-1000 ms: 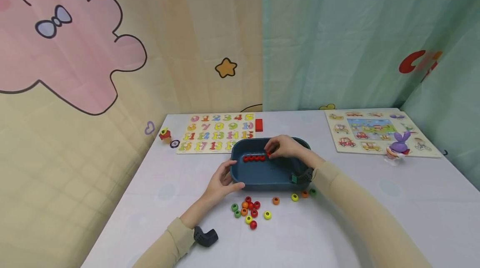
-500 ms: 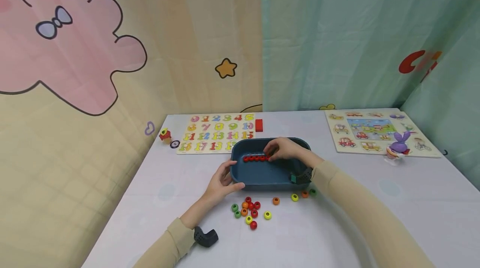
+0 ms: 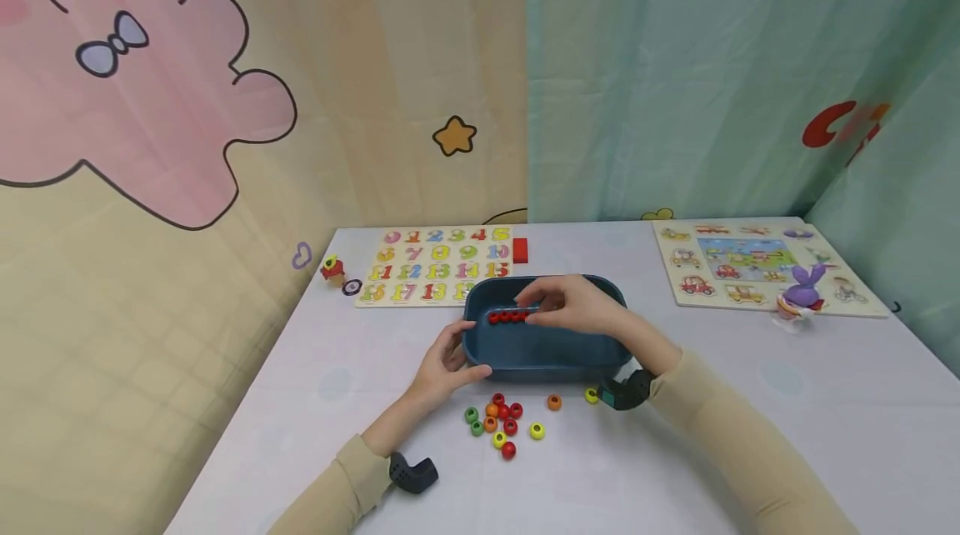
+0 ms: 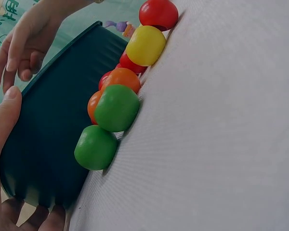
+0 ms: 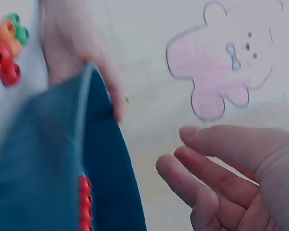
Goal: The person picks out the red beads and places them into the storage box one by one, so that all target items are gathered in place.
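A dark teal plastic tray (image 3: 543, 352) stands mid-table, with a row of red beads (image 3: 509, 317) inside along its far side. My left hand (image 3: 442, 368) holds the tray's left end; in the left wrist view the thumb (image 4: 8, 108) lies at one rim and the fingers curl at the opposite side. Over the tray hovers my right hand (image 3: 573, 304), thumb and fingers apart and nothing between them in the right wrist view. It hides the right end of the bead row. Loose red, orange, yellow and green beads (image 3: 510, 427) lie in front of the tray.
Behind the tray are a number puzzle board (image 3: 442, 264) and a red block (image 3: 521, 251). A vehicle puzzle board (image 3: 750, 268) lies at back right, with a purple-topped toy (image 3: 802, 293) on its near edge. An ice-cream-shaped toy (image 3: 333, 270) is at the left edge.
The right hand has let go of a red bead at the row's right end and lifted, its fingers spreading. Its wrist has shifted right and toward the front. The left hand stays put.
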### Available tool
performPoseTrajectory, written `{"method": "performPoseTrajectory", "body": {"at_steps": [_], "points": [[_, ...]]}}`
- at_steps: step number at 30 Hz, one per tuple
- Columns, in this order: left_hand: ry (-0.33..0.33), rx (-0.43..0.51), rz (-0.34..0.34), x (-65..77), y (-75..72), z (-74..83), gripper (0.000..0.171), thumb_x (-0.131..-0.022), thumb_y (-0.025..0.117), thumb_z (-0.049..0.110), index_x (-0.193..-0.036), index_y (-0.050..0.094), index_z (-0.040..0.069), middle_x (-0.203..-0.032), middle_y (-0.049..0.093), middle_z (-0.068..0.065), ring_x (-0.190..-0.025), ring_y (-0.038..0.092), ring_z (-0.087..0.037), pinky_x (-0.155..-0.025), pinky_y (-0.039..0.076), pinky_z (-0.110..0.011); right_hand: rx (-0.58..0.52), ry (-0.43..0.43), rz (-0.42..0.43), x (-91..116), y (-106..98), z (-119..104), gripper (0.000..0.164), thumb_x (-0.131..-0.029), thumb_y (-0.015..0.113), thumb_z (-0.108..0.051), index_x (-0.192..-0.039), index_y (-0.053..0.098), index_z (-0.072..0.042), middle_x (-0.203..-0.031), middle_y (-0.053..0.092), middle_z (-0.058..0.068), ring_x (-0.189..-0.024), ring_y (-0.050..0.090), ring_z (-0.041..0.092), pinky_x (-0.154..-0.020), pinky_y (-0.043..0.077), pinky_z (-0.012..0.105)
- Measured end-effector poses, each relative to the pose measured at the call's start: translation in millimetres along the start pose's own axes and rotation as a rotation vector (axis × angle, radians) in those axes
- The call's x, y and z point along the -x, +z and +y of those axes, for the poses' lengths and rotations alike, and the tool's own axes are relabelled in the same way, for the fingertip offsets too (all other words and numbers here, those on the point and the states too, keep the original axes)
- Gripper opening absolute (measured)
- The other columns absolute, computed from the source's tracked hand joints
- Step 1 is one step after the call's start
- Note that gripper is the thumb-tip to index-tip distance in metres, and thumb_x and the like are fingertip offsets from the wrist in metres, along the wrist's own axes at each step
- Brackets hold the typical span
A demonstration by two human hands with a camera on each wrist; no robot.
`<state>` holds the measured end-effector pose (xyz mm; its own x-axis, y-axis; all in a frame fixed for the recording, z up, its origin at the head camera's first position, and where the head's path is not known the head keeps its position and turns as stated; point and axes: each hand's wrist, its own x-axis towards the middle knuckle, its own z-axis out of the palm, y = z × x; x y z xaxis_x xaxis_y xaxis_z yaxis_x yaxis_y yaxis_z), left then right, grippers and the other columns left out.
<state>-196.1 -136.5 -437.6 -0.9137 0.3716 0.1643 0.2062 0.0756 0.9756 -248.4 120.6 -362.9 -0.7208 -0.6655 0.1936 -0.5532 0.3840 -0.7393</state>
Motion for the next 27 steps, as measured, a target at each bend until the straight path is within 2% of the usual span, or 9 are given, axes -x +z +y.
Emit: {"method": "performPoseTrajectory", "body": {"at_steps": [4,9,13,17,22,27], "points": [[-0.007,-0.012,0.005,0.1,0.3,0.7,0.066,-0.077,0.07,0.014,-0.131,0.034,0.007,-0.142,0.025,-0.011,-0.126,0.033,-0.025,-0.099,0.032,-0.037,-0.023,-0.07,-0.064,15.0,17.9,-14.9,0.03,-0.082,0.064,-0.026,-0.107,0.061,-0.011,-0.101,0.063,0.001,-0.072,0.061,0.01,-0.064,0.052,0.025],[0.032,-0.006,-0.016,0.4,-0.3,1.1,0.068,-0.078,0.069,0.01,-0.132,0.03,-0.001,-0.143,0.021,-0.017,-0.128,0.027,-0.03,-0.101,0.03,-0.041,-0.123,-0.112,-0.169,30.8,43.7,-24.5,0.024,-0.082,0.065,-0.023,-0.104,0.062,-0.014,-0.097,0.064,0.001,-0.064,0.061,0.014,-0.055,0.052,0.026],[0.05,0.001,-0.029,0.3,-1.0,1.4,0.068,-0.078,0.069,0.008,-0.132,0.029,-0.003,-0.143,0.02,-0.02,-0.127,0.027,-0.035,-0.1,0.029,-0.043,-0.165,-0.134,-0.243,39.4,66.9,-26.1,0.024,-0.081,0.066,-0.022,-0.103,0.063,-0.013,-0.095,0.065,0.002,-0.064,0.06,0.009,-0.052,0.051,0.024],[0.054,0.01,-0.03,0.1,-1.5,1.3,0.068,-0.078,0.069,0.009,-0.132,0.029,-0.003,-0.142,0.022,-0.02,-0.125,0.03,-0.036,-0.1,0.03,-0.043,-0.139,-0.156,-0.285,43.9,86.1,-24.6,0.026,-0.08,0.067,-0.024,-0.103,0.063,-0.014,-0.092,0.065,-0.001,-0.066,0.056,0.0,-0.054,0.05,0.02],[0.05,-0.002,-0.022,0.1,-1.4,0.6,0.069,-0.077,0.07,0.01,-0.132,0.03,-0.002,-0.142,0.022,-0.019,-0.126,0.031,-0.035,-0.1,0.03,-0.043,-0.107,-0.164,-0.315,47.2,101.1,-19.6,0.028,-0.078,0.069,-0.025,-0.104,0.064,-0.017,-0.08,0.061,-0.005,-0.057,0.051,-0.002,-0.051,0.048,0.018],[0.04,-0.003,-0.019,0.3,-0.9,-0.1,0.069,-0.077,0.07,0.011,-0.132,0.031,-0.001,-0.142,0.022,-0.019,-0.126,0.03,-0.034,-0.1,0.03,-0.042,-0.052,-0.177,-0.328,48.8,111.1,-13.0,0.023,-0.077,0.071,-0.023,-0.099,0.065,-0.022,-0.075,0.059,-0.01,-0.055,0.046,-0.003,-0.049,0.044,0.015]]}}
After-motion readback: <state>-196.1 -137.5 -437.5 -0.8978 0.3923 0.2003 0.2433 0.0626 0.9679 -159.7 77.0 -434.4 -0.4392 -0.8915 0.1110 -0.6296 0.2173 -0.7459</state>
